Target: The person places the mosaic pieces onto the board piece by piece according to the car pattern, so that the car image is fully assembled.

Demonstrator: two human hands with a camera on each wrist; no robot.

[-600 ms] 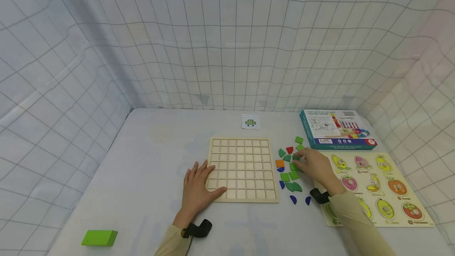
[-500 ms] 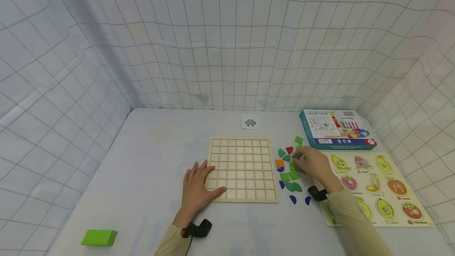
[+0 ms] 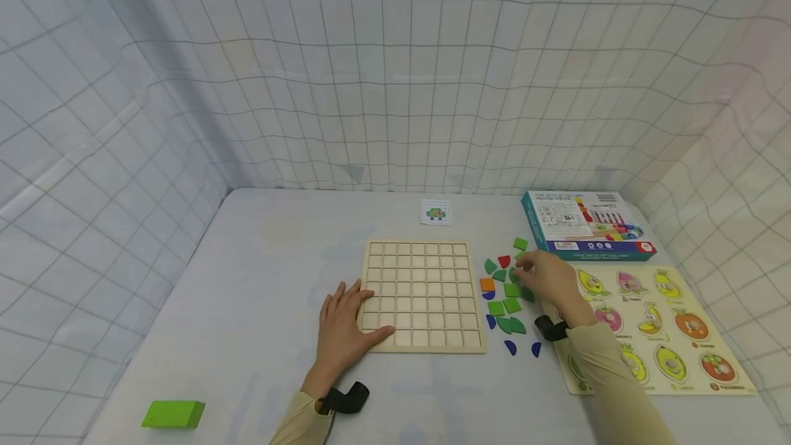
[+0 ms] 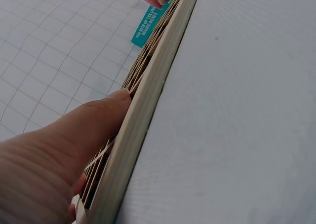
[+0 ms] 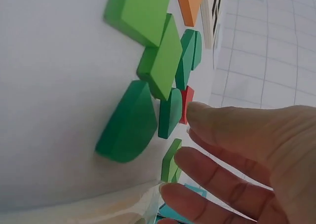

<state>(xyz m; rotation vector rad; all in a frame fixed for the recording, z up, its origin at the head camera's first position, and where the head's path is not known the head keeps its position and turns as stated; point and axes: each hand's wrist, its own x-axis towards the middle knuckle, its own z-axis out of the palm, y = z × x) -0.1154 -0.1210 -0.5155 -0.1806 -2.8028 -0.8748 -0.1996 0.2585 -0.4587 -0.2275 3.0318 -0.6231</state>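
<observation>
My left hand rests with spread fingers at the left side of a wooden grid board. In the left wrist view its thumb lies over the board's edge. My right hand hovers among loose coloured pieces right of the board. The right wrist view shows bent fingers and thumb with nothing visible between them. Close by are a dark green curved piece, a smaller dark green piece, a light green square and a red piece, partly behind the thumb.
An orange square and several blue half-rounds lie among the pieces. A printed card is behind the board. At right sit a toy box and a fruit puzzle board. A green block lies front left.
My right hand has shifted slightly away from me and to the right, uncovering a dark green piece beneath it. The left hand stays put on the board.
</observation>
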